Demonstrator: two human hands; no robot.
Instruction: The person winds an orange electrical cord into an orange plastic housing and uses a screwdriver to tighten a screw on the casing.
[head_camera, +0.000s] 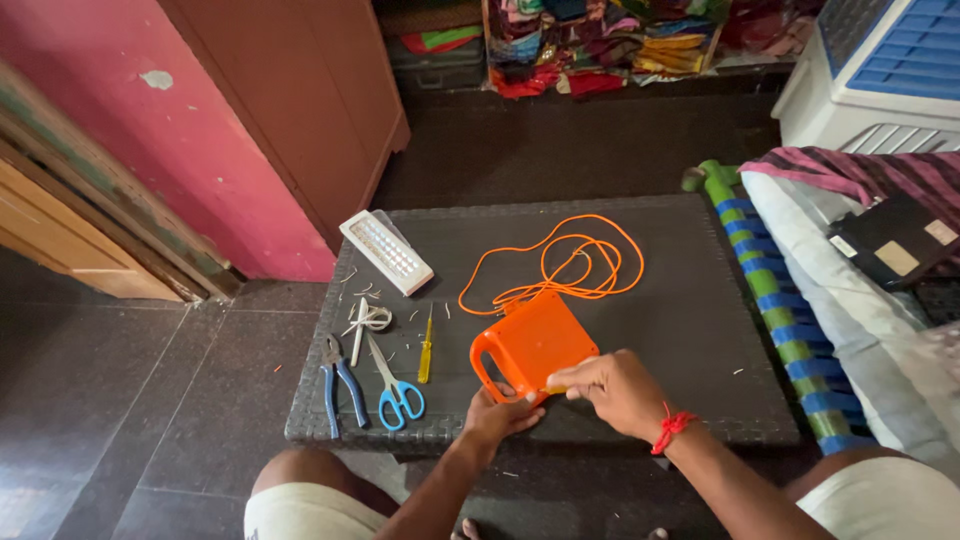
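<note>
Two hands meet at an orange plastic casing (533, 345) with a handle loop, which lies just below the middle of the frame on a dark woven bench (690, 330). The left hand (497, 414) grips the casing's lower edge by the handle, fingers curled under it. The right hand (618, 390), a red thread at its wrist, pinches a small yellowish tool against the casing's lower right corner. An orange cord (575, 262) coils from the casing toward the upper middle. Left of the casing lie a yellow screwdriver (426, 350), blue-handled scissors (393, 385), blue-handled pliers (338, 385) and, further up, a white lamp panel (386, 252).
</note>
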